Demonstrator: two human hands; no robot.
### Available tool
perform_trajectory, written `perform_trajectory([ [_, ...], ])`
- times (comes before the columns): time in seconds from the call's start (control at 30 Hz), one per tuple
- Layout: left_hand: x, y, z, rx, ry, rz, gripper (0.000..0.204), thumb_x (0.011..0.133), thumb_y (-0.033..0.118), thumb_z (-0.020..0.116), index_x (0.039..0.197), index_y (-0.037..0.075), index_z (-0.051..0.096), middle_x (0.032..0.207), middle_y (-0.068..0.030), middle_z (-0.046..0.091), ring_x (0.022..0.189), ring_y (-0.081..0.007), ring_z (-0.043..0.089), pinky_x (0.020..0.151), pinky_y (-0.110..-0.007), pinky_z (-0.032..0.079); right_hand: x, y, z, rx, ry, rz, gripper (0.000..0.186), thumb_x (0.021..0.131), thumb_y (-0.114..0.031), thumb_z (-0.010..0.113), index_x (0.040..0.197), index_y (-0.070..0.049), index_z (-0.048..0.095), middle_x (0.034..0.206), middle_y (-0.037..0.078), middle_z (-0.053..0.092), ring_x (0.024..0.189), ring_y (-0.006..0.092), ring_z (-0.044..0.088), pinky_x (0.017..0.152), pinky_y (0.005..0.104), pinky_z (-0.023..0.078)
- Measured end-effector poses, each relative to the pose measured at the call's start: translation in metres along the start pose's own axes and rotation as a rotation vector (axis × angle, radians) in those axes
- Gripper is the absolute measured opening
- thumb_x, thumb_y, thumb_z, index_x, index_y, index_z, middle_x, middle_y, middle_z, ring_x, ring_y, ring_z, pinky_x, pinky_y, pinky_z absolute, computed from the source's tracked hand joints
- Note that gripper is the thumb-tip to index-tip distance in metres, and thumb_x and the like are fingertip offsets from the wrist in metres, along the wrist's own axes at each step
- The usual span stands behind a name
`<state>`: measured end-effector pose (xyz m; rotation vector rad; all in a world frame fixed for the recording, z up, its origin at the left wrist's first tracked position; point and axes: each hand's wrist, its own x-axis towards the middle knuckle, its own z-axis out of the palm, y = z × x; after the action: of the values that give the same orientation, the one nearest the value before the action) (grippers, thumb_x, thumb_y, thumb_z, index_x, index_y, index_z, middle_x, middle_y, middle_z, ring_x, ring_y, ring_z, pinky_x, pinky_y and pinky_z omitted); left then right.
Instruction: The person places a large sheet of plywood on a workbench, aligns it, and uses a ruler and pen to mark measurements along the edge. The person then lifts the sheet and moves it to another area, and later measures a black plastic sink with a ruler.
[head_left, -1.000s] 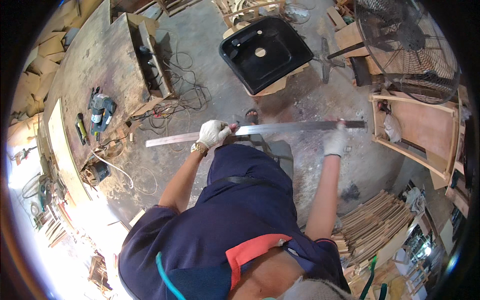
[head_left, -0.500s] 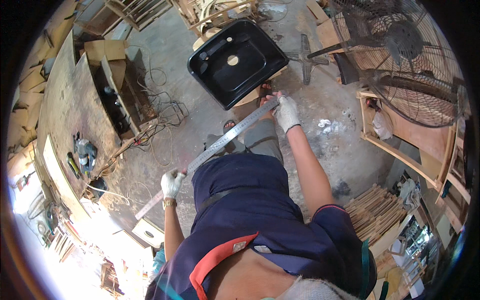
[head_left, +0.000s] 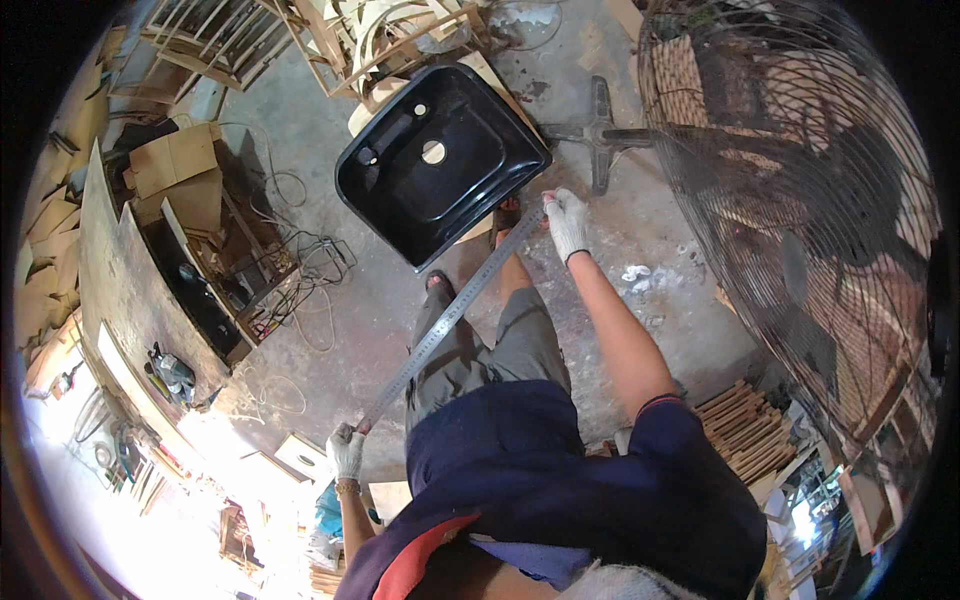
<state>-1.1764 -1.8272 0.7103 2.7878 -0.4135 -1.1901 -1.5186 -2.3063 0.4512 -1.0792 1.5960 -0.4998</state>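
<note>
A long metal ruler [head_left: 443, 322] slants across the front of my legs, its far right end close to the black sink [head_left: 470, 170]. The ruler's lower left end is in my left hand [head_left: 346, 452], which wears a pale knitted glove and has its fingers closed. At the upper right end, my gloved right hand [head_left: 568, 222] grips the ruler between thumb and fingers, just off the sink's near right corner. The rectangular sink has a round drain hole and two smaller holes, and rests on a board-like support mostly hidden beneath it.
A large caged fan [head_left: 790, 190] stands close on the right, its crossed base [head_left: 600, 135] beside the sink. Tangled cables [head_left: 310, 265] lie on the floor to the left, near a worktable [head_left: 150, 290] with a power tool [head_left: 172, 375]. Wooden strips [head_left: 755, 430] are stacked at lower right.
My left hand has slid to the ruler's lower end, which stuck out past it before. The view has shifted: the sink sits lower and further left, and the fan looms larger.
</note>
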Motion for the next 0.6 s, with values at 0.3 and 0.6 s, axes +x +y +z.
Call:
perform_trajectory([
  [0.3, 0.100, 0.037, 0.077, 0.063, -0.025, 0.046, 0.038, 0.082, 0.038, 0.077, 0.084, 0.001, 0.066, 0.064, -0.0112, 0.060, 0.059, -0.0171, 0.053, 0.058, -0.038, 0.044, 0.110, 0.043, 0.015, -0.550, -0.014, -0.165, 0.022, 0.092, -0.021, 0.069, 0.096, 0.001, 0.071, 0.083, 0.014, 0.074, 0.078, 0.0246, 0.071, 0.073, 0.0372, 0.053],
  [0.6, 0.137, 0.038, 0.106, 0.122, -0.038, 0.033, 0.044, 0.079, 0.045, 0.080, 0.082, 0.004, 0.065, 0.069, -0.0138, 0.065, 0.065, -0.0326, 0.062, 0.066, -0.044, 0.049, 0.132, 0.077, 0.016, -0.694, -0.020, -0.059, 0.039, 0.088, -0.032, 0.068, 0.110, 0.000, 0.071, 0.112, 0.023, 0.073, 0.109, 0.0386, 0.068, 0.092, 0.0436, 0.052],
])
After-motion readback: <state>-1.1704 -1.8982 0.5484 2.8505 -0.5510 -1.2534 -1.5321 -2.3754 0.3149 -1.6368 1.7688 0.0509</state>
